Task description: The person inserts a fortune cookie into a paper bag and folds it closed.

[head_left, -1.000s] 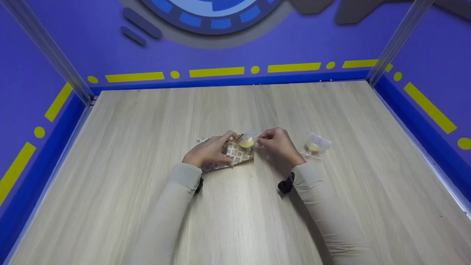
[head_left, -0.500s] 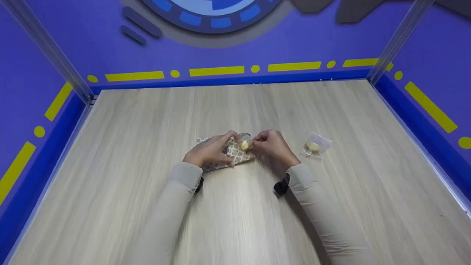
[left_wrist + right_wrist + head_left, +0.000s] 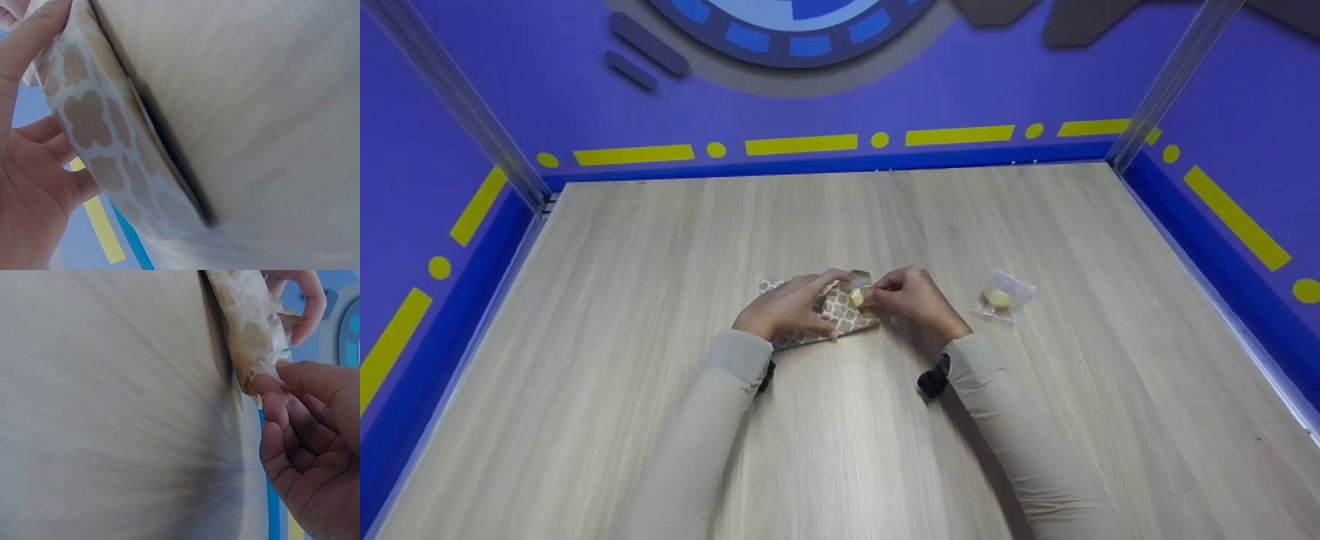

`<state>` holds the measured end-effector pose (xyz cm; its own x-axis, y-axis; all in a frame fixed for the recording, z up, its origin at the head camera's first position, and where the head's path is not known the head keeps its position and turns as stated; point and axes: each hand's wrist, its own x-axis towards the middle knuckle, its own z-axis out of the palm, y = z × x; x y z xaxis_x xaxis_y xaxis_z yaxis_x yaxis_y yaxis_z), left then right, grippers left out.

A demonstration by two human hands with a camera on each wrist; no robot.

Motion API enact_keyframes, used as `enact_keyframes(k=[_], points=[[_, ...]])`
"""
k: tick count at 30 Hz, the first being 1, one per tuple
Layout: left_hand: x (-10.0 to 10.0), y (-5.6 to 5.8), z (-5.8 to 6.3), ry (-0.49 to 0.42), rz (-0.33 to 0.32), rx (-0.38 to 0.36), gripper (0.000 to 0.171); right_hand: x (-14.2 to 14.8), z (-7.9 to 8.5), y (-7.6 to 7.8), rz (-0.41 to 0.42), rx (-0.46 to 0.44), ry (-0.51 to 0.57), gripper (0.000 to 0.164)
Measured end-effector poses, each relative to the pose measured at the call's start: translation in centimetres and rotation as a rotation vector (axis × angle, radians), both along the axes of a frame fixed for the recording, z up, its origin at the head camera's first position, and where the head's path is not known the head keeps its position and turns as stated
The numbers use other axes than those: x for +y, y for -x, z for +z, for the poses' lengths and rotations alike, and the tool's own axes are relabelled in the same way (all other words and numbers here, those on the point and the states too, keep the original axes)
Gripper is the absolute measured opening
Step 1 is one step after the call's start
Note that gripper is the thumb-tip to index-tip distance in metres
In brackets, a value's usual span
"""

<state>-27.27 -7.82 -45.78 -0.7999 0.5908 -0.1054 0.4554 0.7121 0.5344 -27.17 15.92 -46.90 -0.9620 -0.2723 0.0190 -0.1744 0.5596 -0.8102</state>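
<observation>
One packet [image 3: 858, 297], likely light, slippery; I favour edges. Right grip [image 3: 915, 296] pinches it; left grip [image 3: 787, 306] clasps paper bag [image 3: 846, 316].

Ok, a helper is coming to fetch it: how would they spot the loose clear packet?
On the pale wood-grain table, find the person's right hand. To its right lies a small clear packet with something yellow inside. Unlike the patterned bag, it lies untouched.
</observation>
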Motion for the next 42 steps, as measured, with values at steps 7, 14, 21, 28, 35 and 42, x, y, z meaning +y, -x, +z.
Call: enact_keyframes(k=[7,14,21,28,35,42], points=[[0.02,0.06,-0.08,0.015,0.001,0.020,0.077,0.53,0.17,0.05,0.008,-0.042,0.001,0.018],[0.20,-0.05,-0.04,0.034,0.001,0.019,0.081,0.58,0.28,0.10,0.018,-0.011,0.013,0.015],[0.27,-0.07,-0.05,0.035,-0.002,0.016,0.086,0.44,0.18,-0.06,0.049,-0.009,0.031,0.022],[0.28,-0.05,0.00,0.033,0.006,0.016,0.086,0.41,0.12,-0.10,0.064,-0.035,0.037,0.019],[0.32,-0.03,0.04,0.026,0.013,0.004,0.088,0.43,0.12,0.00,0.082,-0.064,0.046,0.018],[0.25,-0.13,0.12,0.036,0.001,-0.002,0.088,0.55,0.17,-0.06,0.102,-0.080,0.045,0.018]])
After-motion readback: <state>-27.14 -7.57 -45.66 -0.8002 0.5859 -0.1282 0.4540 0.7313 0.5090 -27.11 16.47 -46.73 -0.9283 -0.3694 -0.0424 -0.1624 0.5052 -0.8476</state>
